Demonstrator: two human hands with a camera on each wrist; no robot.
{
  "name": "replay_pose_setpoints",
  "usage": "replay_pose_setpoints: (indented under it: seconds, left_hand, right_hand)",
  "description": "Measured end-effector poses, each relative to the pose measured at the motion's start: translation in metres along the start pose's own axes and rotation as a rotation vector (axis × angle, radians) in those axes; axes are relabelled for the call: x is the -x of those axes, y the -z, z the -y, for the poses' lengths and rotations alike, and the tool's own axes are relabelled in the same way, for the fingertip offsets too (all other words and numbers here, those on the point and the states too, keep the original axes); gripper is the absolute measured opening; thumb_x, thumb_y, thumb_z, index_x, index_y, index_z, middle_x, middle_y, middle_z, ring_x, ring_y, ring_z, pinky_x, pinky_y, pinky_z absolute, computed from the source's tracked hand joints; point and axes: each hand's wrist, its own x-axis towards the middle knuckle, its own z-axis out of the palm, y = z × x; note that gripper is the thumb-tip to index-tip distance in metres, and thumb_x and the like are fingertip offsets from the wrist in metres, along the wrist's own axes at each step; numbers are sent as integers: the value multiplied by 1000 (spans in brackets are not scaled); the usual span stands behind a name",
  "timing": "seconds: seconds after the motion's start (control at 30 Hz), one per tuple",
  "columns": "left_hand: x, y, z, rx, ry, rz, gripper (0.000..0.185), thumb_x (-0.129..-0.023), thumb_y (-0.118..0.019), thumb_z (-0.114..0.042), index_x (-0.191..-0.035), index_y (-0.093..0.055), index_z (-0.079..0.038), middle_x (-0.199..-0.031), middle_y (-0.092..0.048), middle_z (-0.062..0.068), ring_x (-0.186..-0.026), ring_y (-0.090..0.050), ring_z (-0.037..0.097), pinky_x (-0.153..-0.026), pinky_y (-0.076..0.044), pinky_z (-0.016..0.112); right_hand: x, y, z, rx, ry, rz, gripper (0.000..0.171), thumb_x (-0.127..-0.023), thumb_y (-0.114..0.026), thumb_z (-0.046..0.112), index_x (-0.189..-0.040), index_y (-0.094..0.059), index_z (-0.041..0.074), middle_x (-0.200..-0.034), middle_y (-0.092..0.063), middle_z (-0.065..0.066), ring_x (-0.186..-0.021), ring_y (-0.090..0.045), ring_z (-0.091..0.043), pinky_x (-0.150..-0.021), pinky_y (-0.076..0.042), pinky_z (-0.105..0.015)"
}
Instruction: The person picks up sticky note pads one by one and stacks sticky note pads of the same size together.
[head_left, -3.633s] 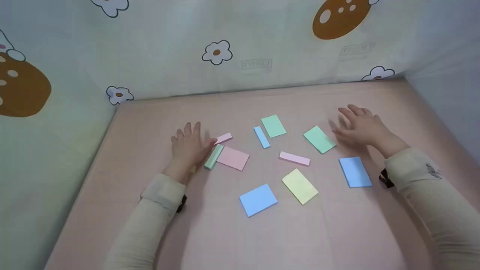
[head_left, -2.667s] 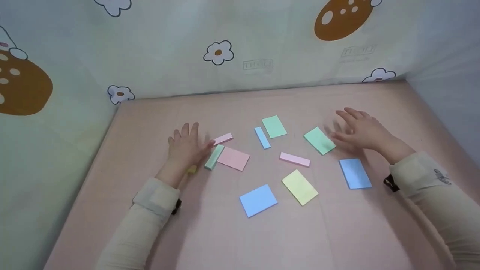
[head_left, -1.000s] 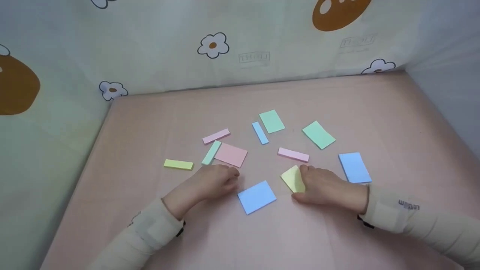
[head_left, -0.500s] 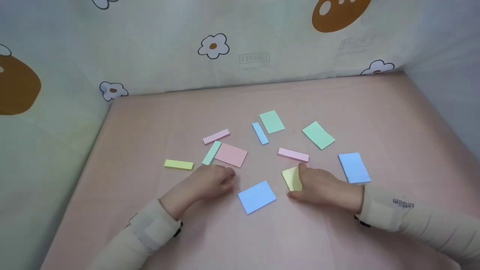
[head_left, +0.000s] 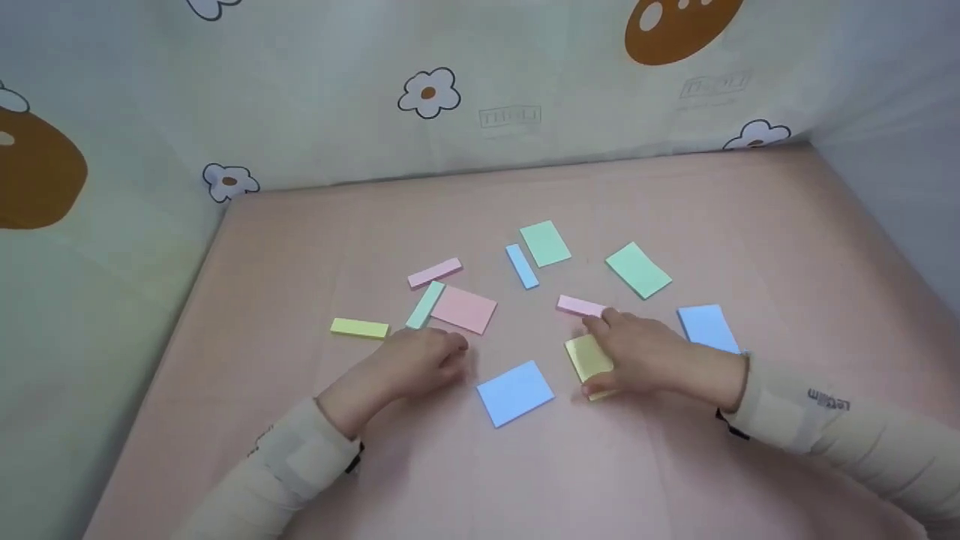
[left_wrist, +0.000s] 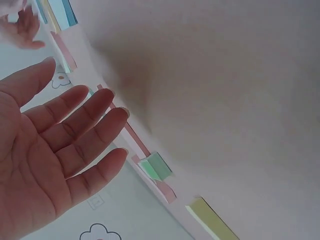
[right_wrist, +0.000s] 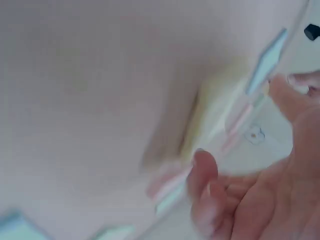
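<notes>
My right hand (head_left: 645, 352) hovers over a pale yellow rectangular note pad (head_left: 589, 358) on the table. Its thumb and fingers are spread, with the thumb overlapping the pad's near end in the head view. The right wrist view is blurred; there the yellow pad (right_wrist: 215, 110) lies beyond the parted thumb and fingers. My left hand (head_left: 424, 364), fingers relaxed and holding nothing, is low near the pink note pad (head_left: 465, 309) and the narrow green block (head_left: 425, 305). In the left wrist view its palm (left_wrist: 60, 150) faces the camera, with the green block beyond the fingers.
A blue pad (head_left: 515, 394) lies between the hands; another blue pad (head_left: 709, 328) is partly behind the right wrist. Two green pads (head_left: 545, 243) lie farther back. Narrow blocks in yellow (head_left: 360, 328), blue (head_left: 522, 266) and pink (head_left: 435, 273) are scattered around. A patterned curtain (head_left: 337, 112) borders the table.
Both hands have come from the table's sides toward the middle. My right hand took hold of the yellow pad, turned it slightly, and its fingers have now spread. The left has barely moved lately.
</notes>
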Motion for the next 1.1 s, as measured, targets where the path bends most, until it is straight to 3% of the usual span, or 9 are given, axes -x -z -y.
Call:
replay_pose_setpoints:
  seconds: [0.1,0.2,0.53,1.1]
  left_hand:
    - [0,0,1,-3,16,2,24,-88,-57,-19,-107,-64,-6,-89,-66,7,-67,-51,15,-66,-44,28]
    - [1,-1,2,0,17,10,26,-88,-57,-19,-109,-64,-6,-94,-66,8,-69,-52,15,-69,-46,29]
    - [2,-2,4,-1,-30,2,25,-87,-58,-19,-107,-64,-5,-91,-66,9,-69,-52,17,-71,-47,32]
    - [3,-1,3,9,-1,13,26,-87,-59,-19,-109,-64,-6,-92,-66,9,-68,-51,16,-68,-46,30]
  right_hand:
    - [-1,5,-9,123,262,-32,78,-71,-74,41,-128,-42,-1,-118,-48,-12,-102,-48,-25,-87,-43,-37]
    - [-4,4,-15,183,380,16,76,-73,-73,34,-131,-39,-3,-129,-43,-12,-120,-41,-27,-100,-35,-38]
    - [-12,-2,-23,183,449,-2,65,-72,-67,20,-125,-43,-8,-123,-43,-13,-114,-43,-26,-93,-40,-35]
    - [-19,-8,-13,113,392,11,68,-76,-69,36,-126,-46,-3,-122,-43,-7,-112,-41,-20,-89,-43,-30]
